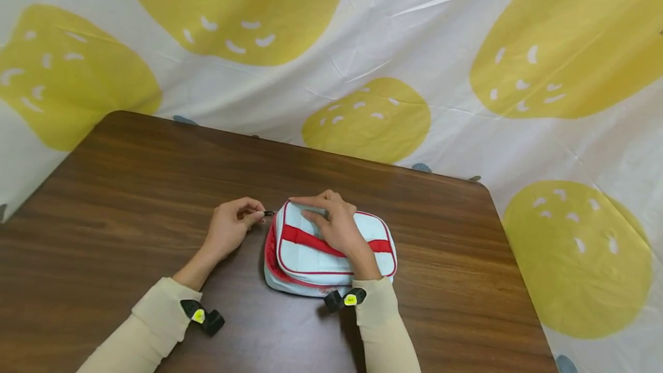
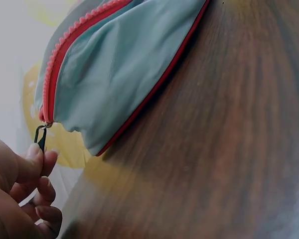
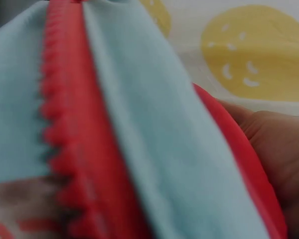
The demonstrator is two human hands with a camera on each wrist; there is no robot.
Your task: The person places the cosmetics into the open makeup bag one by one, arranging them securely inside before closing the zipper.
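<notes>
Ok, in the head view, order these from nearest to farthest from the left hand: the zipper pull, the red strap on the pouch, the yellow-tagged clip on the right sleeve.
1. Zipper pull: pinched in the left hand, at its fingertips.
2. Red strap: to that hand's right, across the top of the pouch.
3. Clip: farthest, on the right sleeve at the pouch's near edge.

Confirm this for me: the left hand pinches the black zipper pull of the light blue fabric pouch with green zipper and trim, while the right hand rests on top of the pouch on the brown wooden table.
One detail is off: the zipper and trim are red, not green, as the head view and left wrist view show. The left hand does pinch the black zipper pull of the light blue fabric pouch, and the right hand rests on top of it on the brown wooden table.
</notes>
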